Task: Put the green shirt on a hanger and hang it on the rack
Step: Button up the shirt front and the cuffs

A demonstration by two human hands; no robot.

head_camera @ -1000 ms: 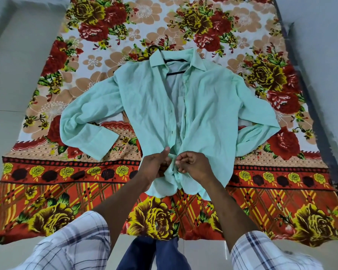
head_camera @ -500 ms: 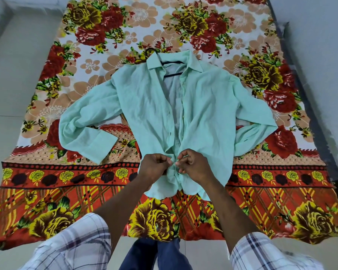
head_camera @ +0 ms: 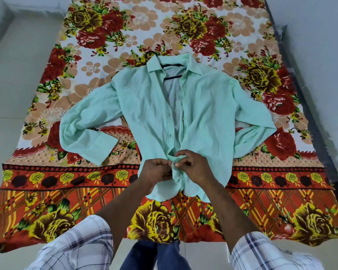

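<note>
The green shirt (head_camera: 203, 114) lies front-up on the floral bedsheet (head_camera: 183, 26), sleeves bent inward. A black hanger (head_camera: 173, 76) sits inside it; its bar shows in the open neck and its hook (head_camera: 150, 53) pokes out above the collar. The upper front is unbuttoned and gapes. My left hand (head_camera: 156, 170) pinches the left front edge near the hem. My right hand (head_camera: 191, 166) pinches the right front edge against it, fingertips touching at a button spot. The rack is out of view.
The bedsheet covers a low mattress that fills most of the view. Pale tiled floor (head_camera: 12, 75) runs along the left and a dark mattress edge (head_camera: 308, 106) along the right. My checked sleeves and blue trousers (head_camera: 154, 256) are at the bottom.
Both hands have kept pinching the two front edges together near the hem, shifting slightly. My right fingers have spread a little. The shirt and hanger have stayed in place.
</note>
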